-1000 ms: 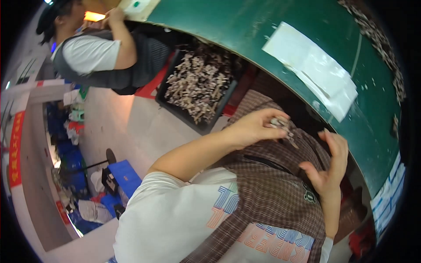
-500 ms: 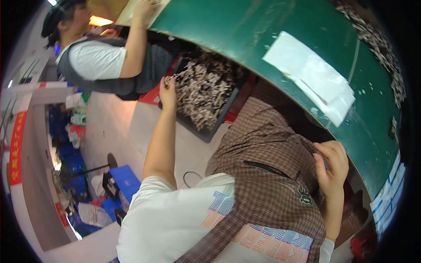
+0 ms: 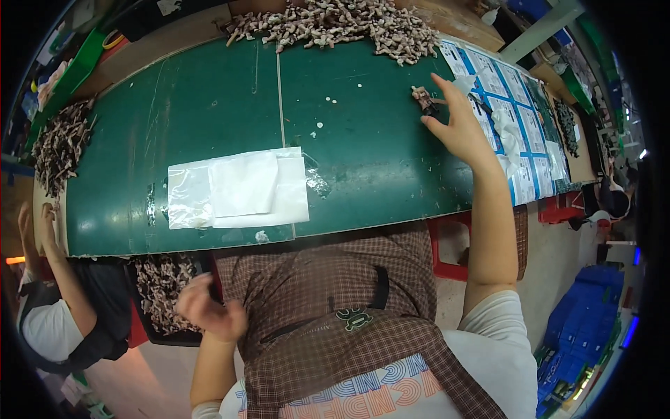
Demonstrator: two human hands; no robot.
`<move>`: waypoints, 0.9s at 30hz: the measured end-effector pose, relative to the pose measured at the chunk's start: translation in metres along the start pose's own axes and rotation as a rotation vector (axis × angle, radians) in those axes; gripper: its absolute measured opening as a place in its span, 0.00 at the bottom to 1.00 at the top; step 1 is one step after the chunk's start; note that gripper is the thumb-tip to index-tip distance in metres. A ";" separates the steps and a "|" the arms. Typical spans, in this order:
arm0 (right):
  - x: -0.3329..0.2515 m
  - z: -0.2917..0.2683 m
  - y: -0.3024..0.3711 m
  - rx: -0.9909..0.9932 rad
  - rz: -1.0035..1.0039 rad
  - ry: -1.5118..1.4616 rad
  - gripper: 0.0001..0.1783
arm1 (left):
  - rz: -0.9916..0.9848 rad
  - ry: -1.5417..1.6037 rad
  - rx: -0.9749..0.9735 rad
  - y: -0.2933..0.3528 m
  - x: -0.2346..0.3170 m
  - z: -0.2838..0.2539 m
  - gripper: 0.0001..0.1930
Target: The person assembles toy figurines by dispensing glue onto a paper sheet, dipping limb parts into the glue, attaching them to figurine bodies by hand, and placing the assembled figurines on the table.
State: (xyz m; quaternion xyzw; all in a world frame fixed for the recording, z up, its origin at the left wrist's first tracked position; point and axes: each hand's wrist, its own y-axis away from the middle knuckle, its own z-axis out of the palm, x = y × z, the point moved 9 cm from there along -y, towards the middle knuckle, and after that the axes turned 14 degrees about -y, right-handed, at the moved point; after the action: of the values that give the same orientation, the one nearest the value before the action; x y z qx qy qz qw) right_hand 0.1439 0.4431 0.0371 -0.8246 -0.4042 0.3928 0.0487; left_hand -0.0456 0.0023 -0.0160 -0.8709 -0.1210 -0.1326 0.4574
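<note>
My right hand (image 3: 460, 126) reaches over the right part of the green tabletop, thumb and forefinger spread. A small figurine (image 3: 423, 101), tan above and dark below, is on the table close to these fingertips; whether they touch it I cannot tell. Low in front of my apron, my left hand (image 3: 209, 311) is raised and smeared by motion. Its thumb stands away from the loosely bent fingers, and nothing shows in it. Beside it, under the table edge, is a dark bin (image 3: 171, 340) filled with small pale and brown pieces.
White sheets and a clear plastic bag (image 3: 192, 199) lie on the green table (image 3: 363, 167). Heaps of small pieces line the far edge (image 3: 335, 24) and left end (image 3: 63, 143). Blue-and-white printed sheets (image 3: 523, 126) cover the right end. A co-worker's arm (image 3: 70, 286) rests at left.
The view has swung from the bin at left to the tabletop. My left hand has come away from the bin, and my right hand has moved from beside my apron to the figurine.
</note>
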 end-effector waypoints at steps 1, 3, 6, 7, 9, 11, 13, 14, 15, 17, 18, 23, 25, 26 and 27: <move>0.007 0.006 -0.007 -0.111 -0.022 0.043 0.37 | -0.001 0.178 -0.056 -0.014 0.017 0.017 0.27; 0.007 0.015 -0.014 -0.225 -0.058 0.087 0.37 | -0.063 0.297 -0.259 -0.034 0.037 0.048 0.23; -0.006 0.027 -0.012 -0.388 0.135 0.117 0.31 | -0.291 0.674 -0.466 -0.052 0.053 0.084 0.24; -0.030 0.036 -0.007 -0.432 0.136 0.015 0.30 | -0.496 0.939 -0.492 -0.050 0.055 0.096 0.25; -0.082 0.051 0.017 -0.476 0.052 -0.322 0.27 | -0.780 1.194 -0.541 -0.059 0.064 0.114 0.25; -0.133 0.072 0.052 -0.709 0.089 -0.588 0.26 | -1.067 1.448 -0.583 -0.052 0.073 0.129 0.26; -0.180 0.084 0.077 -0.907 -0.148 -0.379 0.31 | -1.219 1.592 -0.579 -0.045 0.079 0.135 0.32; -0.185 0.084 0.075 -0.844 -0.194 -0.360 0.30 | -1.217 1.596 -0.585 -0.046 0.078 0.133 0.32; -0.188 0.084 0.073 -0.784 -0.241 -0.342 0.30 | -1.235 1.657 -0.611 -0.046 0.079 0.130 0.30; -0.148 0.088 0.031 -0.675 -0.030 -0.434 0.25 | -1.254 1.716 -0.622 -0.041 0.077 0.123 0.30; -0.114 0.082 0.000 -0.460 -0.002 -0.297 0.21 | -1.192 1.579 -0.701 -0.037 0.075 0.120 0.31; 0.036 0.042 -0.086 0.076 -0.021 0.240 0.11 | -1.051 1.377 -0.773 -0.022 0.067 0.105 0.36; 0.041 0.045 -0.083 0.039 -0.001 0.261 0.11 | -1.166 1.320 -0.838 -0.008 0.061 0.101 0.35; 0.035 0.050 -0.081 0.001 0.019 0.279 0.10 | -1.177 1.317 -0.826 -0.004 0.059 0.097 0.35; 0.028 0.051 -0.076 -0.006 0.016 0.279 0.10 | -1.204 1.312 -0.818 0.002 0.055 0.097 0.35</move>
State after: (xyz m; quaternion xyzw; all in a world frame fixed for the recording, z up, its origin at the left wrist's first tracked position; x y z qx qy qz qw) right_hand 0.0709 0.5014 0.0154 -0.8745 -0.3883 0.2732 0.0988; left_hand 0.0178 0.0861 -0.0520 -0.5085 -0.2115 -0.8333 -0.0475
